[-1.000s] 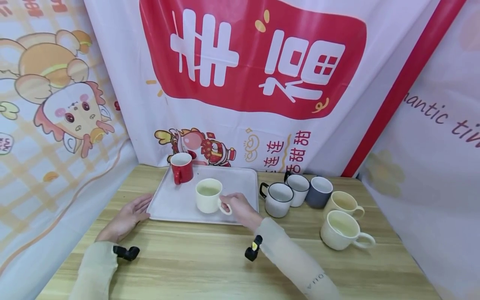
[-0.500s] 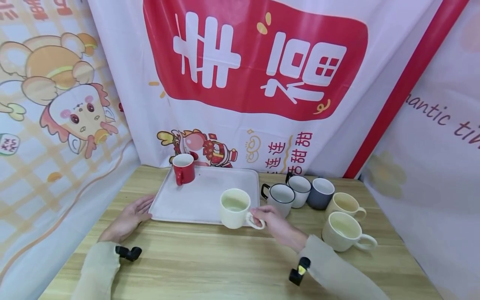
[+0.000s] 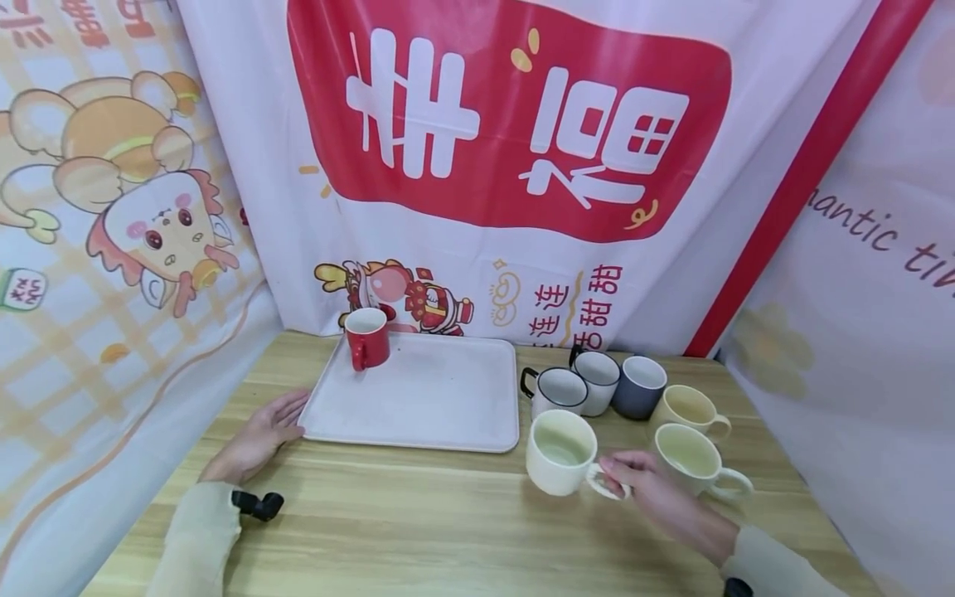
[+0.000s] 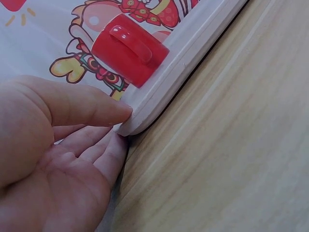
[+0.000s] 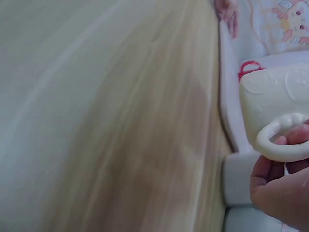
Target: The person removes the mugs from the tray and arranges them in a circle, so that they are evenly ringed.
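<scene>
My right hand [image 3: 649, 489] grips a cream mug [image 3: 561, 464] by its ring-shaped handle, held upright above the table at the right of the tray. In the right wrist view the mug [image 5: 275, 101] shows a raised pattern, with fingers hooked through the handle. My left hand [image 3: 254, 435] lies at the near left corner of the white tray [image 3: 425, 398], its fingers extended along the side. In the left wrist view the thumb [image 4: 96, 106] touches the tray's rim. A red mug [image 3: 369, 340] stands in the tray's far left corner.
To the tray's right stand two white mugs with black rims [image 3: 559, 385] [image 3: 597, 383], a grey-blue cup [image 3: 639, 388], a yellowish mug [image 3: 685, 408] and another cream mug [image 3: 686, 456]. Printed cloth [image 3: 485, 265] hangs behind the wooden table [image 3: 403, 514] and along both sides.
My right hand has carried the cream mug from over the tray rightward and nearer, past the tray's edge. My left hand stays at the tray's corner.
</scene>
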Demonstrator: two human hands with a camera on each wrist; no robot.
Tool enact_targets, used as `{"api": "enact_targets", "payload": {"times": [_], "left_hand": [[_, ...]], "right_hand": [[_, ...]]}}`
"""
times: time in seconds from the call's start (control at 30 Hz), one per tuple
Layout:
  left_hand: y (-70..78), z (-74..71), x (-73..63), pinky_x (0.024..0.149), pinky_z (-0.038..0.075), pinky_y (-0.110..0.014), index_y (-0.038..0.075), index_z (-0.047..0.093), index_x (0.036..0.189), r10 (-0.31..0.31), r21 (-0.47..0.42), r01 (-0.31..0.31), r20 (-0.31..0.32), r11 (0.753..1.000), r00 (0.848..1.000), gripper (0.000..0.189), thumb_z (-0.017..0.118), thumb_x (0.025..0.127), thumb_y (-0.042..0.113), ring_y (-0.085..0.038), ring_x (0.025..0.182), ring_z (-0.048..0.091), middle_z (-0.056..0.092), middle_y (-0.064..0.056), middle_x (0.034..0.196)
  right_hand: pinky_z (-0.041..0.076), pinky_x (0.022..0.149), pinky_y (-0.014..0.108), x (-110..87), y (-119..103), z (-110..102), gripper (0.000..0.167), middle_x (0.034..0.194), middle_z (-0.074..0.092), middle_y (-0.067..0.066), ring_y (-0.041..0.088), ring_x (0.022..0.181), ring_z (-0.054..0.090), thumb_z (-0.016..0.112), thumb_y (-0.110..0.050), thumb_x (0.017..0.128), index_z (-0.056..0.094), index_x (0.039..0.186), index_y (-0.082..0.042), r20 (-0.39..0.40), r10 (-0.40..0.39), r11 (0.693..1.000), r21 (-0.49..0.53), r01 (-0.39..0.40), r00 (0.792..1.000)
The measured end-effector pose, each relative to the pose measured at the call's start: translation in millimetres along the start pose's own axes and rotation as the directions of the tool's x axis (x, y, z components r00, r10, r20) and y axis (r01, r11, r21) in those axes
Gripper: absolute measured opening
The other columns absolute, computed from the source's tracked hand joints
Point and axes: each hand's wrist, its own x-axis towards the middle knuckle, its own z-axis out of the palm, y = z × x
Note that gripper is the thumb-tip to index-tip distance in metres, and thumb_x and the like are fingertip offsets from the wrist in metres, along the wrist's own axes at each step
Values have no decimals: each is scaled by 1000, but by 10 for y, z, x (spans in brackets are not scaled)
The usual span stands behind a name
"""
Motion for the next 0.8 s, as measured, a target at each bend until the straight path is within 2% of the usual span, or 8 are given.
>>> {"api": "enact_targets", "payload": {"times": [0.17, 0.37, 0.6, 0.8], "left_hand": [[-19, -12, -4, 111, 43, -7, -7, 9, 166, 3, -13, -3, 3, 1000, 1000, 79, 55, 102, -5, -51, 161, 11, 11, -32, 174], [-32, -23, 4, 110, 43, -5, -5, 9, 167, -9, -2, 9, 4, 1000, 1000, 78, 55, 103, -3, -50, 161, 10, 10, -31, 174], [-42, -31, 7, 112, 42, -8, -7, 11, 166, 15, -19, -15, 5, 1000, 1000, 77, 53, 102, -7, -51, 161, 10, 10, -32, 174], [-51, -24, 5, 114, 42, -10, -6, 11, 167, 2, 6, -2, -2, 1000, 1000, 77, 54, 103, -5, -50, 161, 12, 12, -31, 174]], "right_hand": [[37, 63, 31, -288, 128, -220, 38, 72, 52, -9, 16, 68, 50, 45, -5, 110, 43, 84, 23, -20, -55, 998, -23, 55, 998], [35, 64, 36, -542, 256, -408, 38, 70, 48, 2, 23, 70, 49, 42, -4, 111, 47, 81, 19, 0, -23, 998, -60, 23, 1000], [37, 62, 33, -723, 376, -492, 36, 76, 57, -14, 14, 70, 54, 43, -2, 110, 51, 84, 21, -70, -5, 997, -82, -1, 998], [37, 61, 34, -811, 444, -527, 34, 77, 57, -14, 17, 70, 53, 44, -1, 110, 54, 83, 18, -112, -11, 994, -113, -2, 994]]}}
